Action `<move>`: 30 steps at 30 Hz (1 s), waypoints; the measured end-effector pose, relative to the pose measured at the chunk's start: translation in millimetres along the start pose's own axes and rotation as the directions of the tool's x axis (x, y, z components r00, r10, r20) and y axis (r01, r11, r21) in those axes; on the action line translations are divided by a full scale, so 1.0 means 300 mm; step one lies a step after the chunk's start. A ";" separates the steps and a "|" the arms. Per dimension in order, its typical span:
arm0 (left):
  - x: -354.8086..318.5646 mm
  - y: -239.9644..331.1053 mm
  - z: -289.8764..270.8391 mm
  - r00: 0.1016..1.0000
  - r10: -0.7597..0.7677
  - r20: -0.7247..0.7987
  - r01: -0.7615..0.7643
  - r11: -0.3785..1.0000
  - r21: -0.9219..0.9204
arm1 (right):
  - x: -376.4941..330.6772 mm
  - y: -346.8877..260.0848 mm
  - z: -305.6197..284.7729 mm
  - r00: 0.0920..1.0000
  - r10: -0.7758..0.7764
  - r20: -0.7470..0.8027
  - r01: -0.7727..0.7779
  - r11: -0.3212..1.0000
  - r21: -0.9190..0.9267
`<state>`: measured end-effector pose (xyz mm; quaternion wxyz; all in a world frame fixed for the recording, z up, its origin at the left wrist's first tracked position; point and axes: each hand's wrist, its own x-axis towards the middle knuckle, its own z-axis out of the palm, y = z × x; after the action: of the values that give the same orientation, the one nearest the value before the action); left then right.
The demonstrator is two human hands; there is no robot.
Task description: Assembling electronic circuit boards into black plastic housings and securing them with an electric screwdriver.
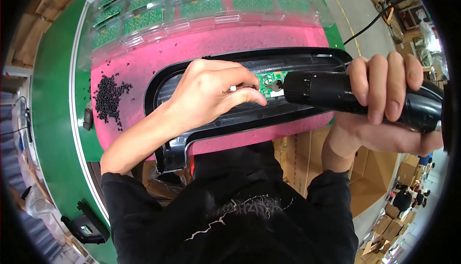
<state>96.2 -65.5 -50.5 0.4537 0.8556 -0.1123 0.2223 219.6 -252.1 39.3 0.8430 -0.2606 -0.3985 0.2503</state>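
Observation:
A long black plastic housing (201,124) lies on a pink foam pad (216,43). A small green circuit board (269,80) sits inside it. My left hand (211,91) rests on the housing, fingertips pinching something small right beside the board. My right hand (389,91) grips a black electric screwdriver (331,91), held level, its tip against the green board.
A heap of small black screws (108,98) lies on the pad's left part. Clear plastic trays (192,4) holding several green boards stand behind the pad. A green conveyor belt (53,96) runs at left. Cardboard boxes (374,187) sit below right. A black cable (370,21) crosses the floor.

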 end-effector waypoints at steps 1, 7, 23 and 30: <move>0.000 0.002 -0.002 0.999 0.044 -0.022 -0.044 0.999 -0.003 | -0.002 0.005 0.006 1.000 -0.020 0.010 0.020 1.000 0.016; 0.010 0.002 0.005 0.978 0.174 -0.118 -0.176 0.984 -0.010 | -0.010 0.011 0.025 0.998 -0.066 0.020 0.065 0.997 0.038; 0.003 -0.004 0.006 0.988 0.147 -0.039 -0.148 0.989 -0.024 | -0.030 0.049 0.040 0.979 -0.200 -0.033 0.200 0.980 0.009; 0.005 -0.011 0.017 0.976 0.215 -0.041 -0.214 0.977 0.024 | -0.023 0.062 0.056 0.990 -0.141 -0.017 0.141 0.990 0.000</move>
<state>100.4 -67.7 -54.6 0.4213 0.8378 -0.1917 0.2895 198.4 -238.7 32.9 0.8620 -0.2332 -0.4088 0.1881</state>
